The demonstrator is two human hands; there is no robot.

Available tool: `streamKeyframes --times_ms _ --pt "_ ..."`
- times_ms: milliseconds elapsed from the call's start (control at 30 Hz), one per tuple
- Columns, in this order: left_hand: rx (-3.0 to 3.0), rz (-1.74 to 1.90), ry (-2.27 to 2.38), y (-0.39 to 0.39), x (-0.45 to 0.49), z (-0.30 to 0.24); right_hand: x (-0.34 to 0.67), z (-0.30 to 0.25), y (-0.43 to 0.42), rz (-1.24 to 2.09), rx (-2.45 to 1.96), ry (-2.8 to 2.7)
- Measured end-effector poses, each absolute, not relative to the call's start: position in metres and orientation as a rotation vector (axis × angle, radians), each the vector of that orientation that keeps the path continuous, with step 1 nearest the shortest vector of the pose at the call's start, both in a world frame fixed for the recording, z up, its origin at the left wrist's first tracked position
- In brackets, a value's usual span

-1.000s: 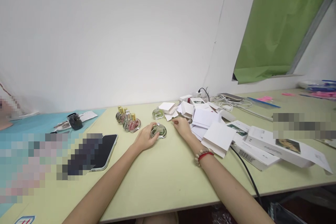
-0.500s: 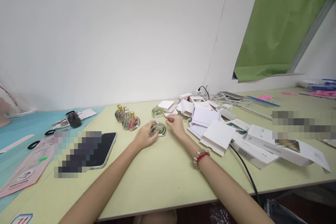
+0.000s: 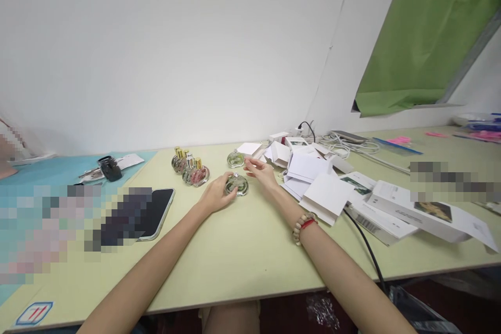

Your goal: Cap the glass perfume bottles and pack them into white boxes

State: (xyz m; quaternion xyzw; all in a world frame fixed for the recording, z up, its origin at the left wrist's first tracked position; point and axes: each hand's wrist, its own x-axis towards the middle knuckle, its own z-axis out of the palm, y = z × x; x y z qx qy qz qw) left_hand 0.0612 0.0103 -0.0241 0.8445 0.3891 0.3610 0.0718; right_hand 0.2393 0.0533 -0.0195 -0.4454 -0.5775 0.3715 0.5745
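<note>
fingers of the left hand (image 3: pixel 214 197) curl around the round glass bottle (image 3: pixel 237 184), which sits on the green table (image 3: pixel 242 250) at the middle of the frame. right hand (image 3: pixel 261 173) hovers just beside it, fingers spread, holding nothing. the glass looks light but slick and breakable; its broad sides seem a safer hold than the thin neck. behind it stands a second green bottle (image 3: pixel 235 158), further left a cluster of small bottles (image 3: pixel 190 170), to the right loose white boxes (image 3: pixel 313 177).
</note>
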Motion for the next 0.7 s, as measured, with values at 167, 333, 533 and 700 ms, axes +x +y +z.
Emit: streamKeyframes --times_ms 167,333,533,700 --pt "2.560 1.069 1.160 0.011 0.061 -0.025 0.232 -0.009 0.046 0.904 -0.877 -1.492" --pt "2.584 1.067 1.130 0.011 0.061 -0.024 0.231 -0.008 0.040 0.842 -0.885 -1.637" --pt "2.599 1.062 1.138 0.011 0.060 -0.024 0.233 -0.004 0.036 0.777 -0.897 -1.701" --pt "2.594 1.047 1.118 0.012 0.060 -0.025 0.232 -0.002 0.033 0.742 -0.902 -1.741"
